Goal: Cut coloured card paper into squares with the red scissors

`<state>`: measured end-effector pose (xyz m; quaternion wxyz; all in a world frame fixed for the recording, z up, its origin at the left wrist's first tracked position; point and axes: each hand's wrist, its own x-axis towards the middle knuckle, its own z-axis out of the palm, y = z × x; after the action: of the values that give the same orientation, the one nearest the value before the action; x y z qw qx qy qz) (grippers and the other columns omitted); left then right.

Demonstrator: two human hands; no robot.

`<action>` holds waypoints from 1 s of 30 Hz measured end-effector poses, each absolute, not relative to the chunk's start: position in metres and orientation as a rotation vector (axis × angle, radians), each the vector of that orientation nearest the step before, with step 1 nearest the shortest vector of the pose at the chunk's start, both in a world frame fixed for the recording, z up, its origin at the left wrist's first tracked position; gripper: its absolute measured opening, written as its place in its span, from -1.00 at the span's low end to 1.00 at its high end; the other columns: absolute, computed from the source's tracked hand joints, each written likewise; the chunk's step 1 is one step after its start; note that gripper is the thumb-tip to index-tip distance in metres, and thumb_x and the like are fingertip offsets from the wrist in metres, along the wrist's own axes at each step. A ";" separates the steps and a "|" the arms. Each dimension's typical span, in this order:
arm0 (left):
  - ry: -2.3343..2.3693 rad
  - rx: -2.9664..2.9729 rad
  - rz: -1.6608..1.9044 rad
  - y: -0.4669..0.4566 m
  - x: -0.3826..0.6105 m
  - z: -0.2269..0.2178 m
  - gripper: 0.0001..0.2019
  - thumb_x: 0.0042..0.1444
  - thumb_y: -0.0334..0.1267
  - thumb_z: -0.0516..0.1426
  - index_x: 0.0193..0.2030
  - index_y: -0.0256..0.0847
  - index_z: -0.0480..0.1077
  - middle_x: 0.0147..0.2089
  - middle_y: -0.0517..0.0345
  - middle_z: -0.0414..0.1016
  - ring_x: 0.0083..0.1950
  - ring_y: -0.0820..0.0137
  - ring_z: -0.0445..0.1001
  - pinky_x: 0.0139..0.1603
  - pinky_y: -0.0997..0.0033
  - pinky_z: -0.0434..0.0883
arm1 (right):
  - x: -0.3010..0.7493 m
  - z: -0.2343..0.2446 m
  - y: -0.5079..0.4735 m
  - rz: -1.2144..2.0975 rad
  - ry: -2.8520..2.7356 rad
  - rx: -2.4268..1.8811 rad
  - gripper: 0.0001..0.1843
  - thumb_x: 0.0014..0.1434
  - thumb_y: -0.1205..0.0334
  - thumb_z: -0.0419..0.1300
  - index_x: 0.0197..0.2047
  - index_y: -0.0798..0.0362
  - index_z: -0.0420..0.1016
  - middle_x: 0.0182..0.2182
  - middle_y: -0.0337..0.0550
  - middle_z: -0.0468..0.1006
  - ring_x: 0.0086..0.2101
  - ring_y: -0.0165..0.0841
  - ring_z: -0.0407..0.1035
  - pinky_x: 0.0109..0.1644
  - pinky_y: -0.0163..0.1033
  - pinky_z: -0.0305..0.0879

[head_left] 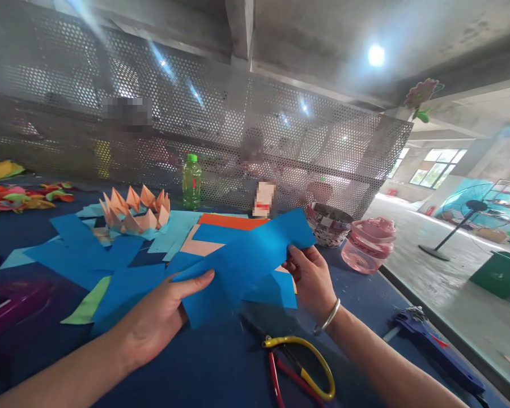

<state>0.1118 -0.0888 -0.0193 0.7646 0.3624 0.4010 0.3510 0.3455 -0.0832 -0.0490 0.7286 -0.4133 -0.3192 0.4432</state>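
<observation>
A blue strip of paper is held up between my two hands, slanting up to the right. My left hand grips its lower left end, thumb on top and fingers hidden beneath. At the right end, my right hand pinches the lower edge between thumb and fingers; a silver bangle circles that wrist. Below the paper lie scissors with yellow and red handles. More blue paper sheets spread to the left, and orange and pink sheets lie behind the strip.
A ring of folded peach paper points stands at back left, near a green bottle. On the right are a paper-covered basket, a pink plastic container and a blue glue gun. A perforated metal screen rises behind.
</observation>
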 end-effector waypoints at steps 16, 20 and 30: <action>0.970 1.259 0.996 -0.082 0.110 -0.036 -0.81 -0.04 -0.13 0.32 -0.24 0.00 0.63 -0.21 0.22 0.70 -0.13 0.14 0.61 -0.14 0.29 0.54 | 0.327 -0.058 -0.101 1.141 -1.473 -1.253 -0.59 -0.04 -0.12 0.37 -0.48 0.11 0.58 -0.50 -0.15 0.61 -0.47 -0.37 0.39 -0.34 -0.25 0.30; 1.092 1.285 1.016 -0.078 0.107 -0.040 -0.77 -0.06 -0.06 0.33 -0.24 -0.01 0.63 -0.27 0.22 0.69 -0.16 0.16 0.60 -0.29 0.40 0.51 | 0.336 -0.057 -0.095 0.950 -1.433 -1.267 -0.69 -0.04 -0.02 0.36 -0.54 0.08 0.63 -0.54 -0.14 0.62 -0.49 -0.35 0.41 -0.36 -0.26 0.30; 1.168 1.375 1.013 -0.071 0.102 -0.044 -0.69 -0.04 0.08 0.30 -0.21 -0.01 0.62 -0.13 0.16 0.68 0.00 0.08 0.55 -0.17 0.32 0.50 | 0.352 -0.060 -0.085 0.678 -1.159 -1.318 -0.62 0.08 -0.12 0.23 -0.36 0.07 0.49 -0.47 -0.21 0.49 -0.44 -0.38 0.34 -0.43 -0.33 0.18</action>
<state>0.1017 -0.0713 -0.0444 0.5108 0.5714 0.4853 0.4208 0.3523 -0.0853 -0.0601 0.5893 -0.5659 -0.4977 0.2912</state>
